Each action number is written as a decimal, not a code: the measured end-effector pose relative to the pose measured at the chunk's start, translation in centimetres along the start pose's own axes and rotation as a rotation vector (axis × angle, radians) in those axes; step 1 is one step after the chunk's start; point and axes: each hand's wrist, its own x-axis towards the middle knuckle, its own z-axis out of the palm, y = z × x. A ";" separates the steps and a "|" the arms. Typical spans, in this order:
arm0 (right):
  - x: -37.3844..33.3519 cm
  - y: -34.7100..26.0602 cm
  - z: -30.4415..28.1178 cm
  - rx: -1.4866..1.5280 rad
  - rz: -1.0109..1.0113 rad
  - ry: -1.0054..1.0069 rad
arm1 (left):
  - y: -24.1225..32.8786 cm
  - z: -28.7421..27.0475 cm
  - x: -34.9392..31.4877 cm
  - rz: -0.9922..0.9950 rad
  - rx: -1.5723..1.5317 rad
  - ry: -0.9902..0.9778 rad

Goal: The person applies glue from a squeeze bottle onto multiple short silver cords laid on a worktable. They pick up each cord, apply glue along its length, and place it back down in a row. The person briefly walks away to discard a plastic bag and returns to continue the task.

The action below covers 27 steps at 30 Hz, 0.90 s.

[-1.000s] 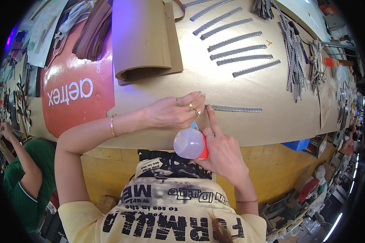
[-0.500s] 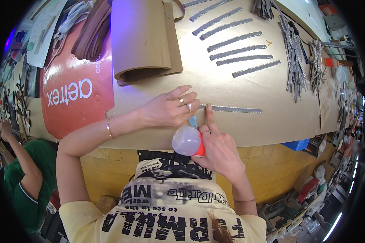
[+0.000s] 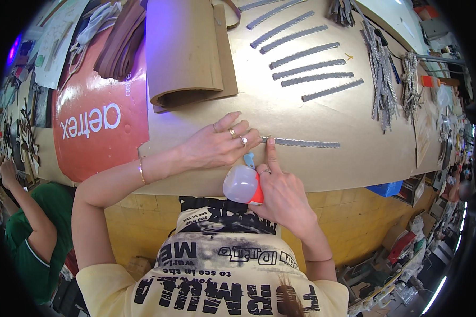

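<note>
A narrow grey braided strip (image 3: 307, 143) lies across the table in front of me. My left hand (image 3: 222, 142), wearing rings, has its fingers closed at the strip's left end, which they hide. My right hand (image 3: 284, 193) presses its outstretched index finger on the strip just beside the left fingertips. Tucked in that same hand's grip is a small translucent squeeze bottle (image 3: 239, 183) with a red base or collar and a light blue tip (image 3: 249, 159) that points up toward the left hand.
Several similar grey strips (image 3: 313, 68) are spread in rows farther back. Bundles of strips (image 3: 382, 84) lie at the right. A curled brown board (image 3: 185, 58) stands behind my left hand, beside a red panel (image 3: 100, 111) and brown strips (image 3: 120, 45). Another person's arm (image 3: 31, 206) shows far left.
Almost nothing differs. Both hands, the bottle and the strip appear shifted very slightly left, the strips on the table likewise.
</note>
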 end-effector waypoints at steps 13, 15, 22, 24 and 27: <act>-0.2 0.8 -0.1 0.043 -0.040 0.020 | 0.1 0.6 -0.1 -0.156 -0.271 0.033; -0.7 2.2 -0.7 0.219 -0.076 0.028 | -0.4 0.6 0.0 -0.220 -0.440 0.008; -5.6 7.7 -0.3 1.025 -0.149 0.502 | 0.2 0.2 2.0 -0.458 -0.639 0.123; -7.1 9.3 0.1 1.074 -0.183 0.666 | 0.7 0.5 2.5 -0.478 -0.585 0.141; -8.2 11.7 0.3 1.112 -0.259 0.788 | 1.1 1.0 3.1 -0.411 -0.532 0.127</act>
